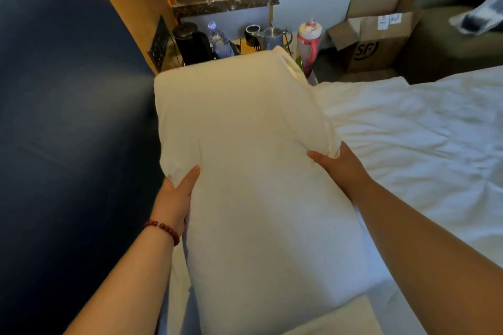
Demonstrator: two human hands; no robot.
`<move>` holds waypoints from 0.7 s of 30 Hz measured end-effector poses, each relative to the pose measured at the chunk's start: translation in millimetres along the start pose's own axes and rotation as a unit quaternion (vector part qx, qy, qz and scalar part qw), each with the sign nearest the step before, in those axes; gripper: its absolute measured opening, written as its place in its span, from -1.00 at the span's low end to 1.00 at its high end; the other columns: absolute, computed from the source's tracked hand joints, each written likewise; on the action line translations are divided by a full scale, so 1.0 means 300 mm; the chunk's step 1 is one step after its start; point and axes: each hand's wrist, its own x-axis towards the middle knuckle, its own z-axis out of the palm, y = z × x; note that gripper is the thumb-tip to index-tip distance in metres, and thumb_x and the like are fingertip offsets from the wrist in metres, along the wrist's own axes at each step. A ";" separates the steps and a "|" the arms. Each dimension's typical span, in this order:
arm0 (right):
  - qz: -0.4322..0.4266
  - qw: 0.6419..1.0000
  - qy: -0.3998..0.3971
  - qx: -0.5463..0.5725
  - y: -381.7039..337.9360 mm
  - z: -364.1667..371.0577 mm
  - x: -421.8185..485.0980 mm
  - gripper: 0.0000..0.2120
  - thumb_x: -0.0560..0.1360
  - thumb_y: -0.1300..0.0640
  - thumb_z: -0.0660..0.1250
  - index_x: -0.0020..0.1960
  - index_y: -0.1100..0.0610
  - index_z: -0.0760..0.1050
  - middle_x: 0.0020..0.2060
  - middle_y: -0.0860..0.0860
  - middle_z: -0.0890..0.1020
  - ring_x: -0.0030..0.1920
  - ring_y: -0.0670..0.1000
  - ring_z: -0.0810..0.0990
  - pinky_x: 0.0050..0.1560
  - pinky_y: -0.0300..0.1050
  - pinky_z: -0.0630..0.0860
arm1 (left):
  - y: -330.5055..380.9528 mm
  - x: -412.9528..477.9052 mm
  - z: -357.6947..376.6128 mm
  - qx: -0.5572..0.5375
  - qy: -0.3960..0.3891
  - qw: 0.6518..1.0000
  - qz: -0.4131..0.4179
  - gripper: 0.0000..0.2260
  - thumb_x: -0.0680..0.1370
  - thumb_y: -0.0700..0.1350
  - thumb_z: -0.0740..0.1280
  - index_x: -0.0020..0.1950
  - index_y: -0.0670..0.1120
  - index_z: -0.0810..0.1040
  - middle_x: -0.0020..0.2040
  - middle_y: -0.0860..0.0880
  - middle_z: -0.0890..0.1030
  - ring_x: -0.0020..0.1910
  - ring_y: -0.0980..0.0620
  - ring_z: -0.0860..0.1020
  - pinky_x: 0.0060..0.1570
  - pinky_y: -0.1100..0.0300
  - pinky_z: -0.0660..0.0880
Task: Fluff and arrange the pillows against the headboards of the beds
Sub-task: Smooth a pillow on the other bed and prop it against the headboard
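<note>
Beyond the head end of the bed (424, 128), a low bench (253, 47) carries a black kettle (192, 45), a water bottle (219, 41), a steel pot (275, 35) and a red-handled bottle (307, 43); an open cardboard box (375, 38) stands on the floor beside it. The dark headboard (68, 117) runs along the bed's left edge. A white pillow (253, 166) lies lengthwise just beside the headboard. The left hand (177, 196) pinches its left edge, the right hand (343, 163) its right edge, fingers curled under.
</note>
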 end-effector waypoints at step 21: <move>-0.082 0.978 -0.095 -0.168 -0.571 -0.232 0.129 -0.44 0.41 -0.22 0.44 0.34 -0.07 0.47 0.18 -0.02 0.62 0.09 0.09 0.57 0.18 0.09 0.45 | 0.520 -0.292 -0.044 -0.149 -0.052 0.981 0.109 -0.41 0.36 0.20 0.48 0.30 -0.04 0.52 0.18 -0.02 0.66 0.12 0.01 0.64 0.19 0.02 0.49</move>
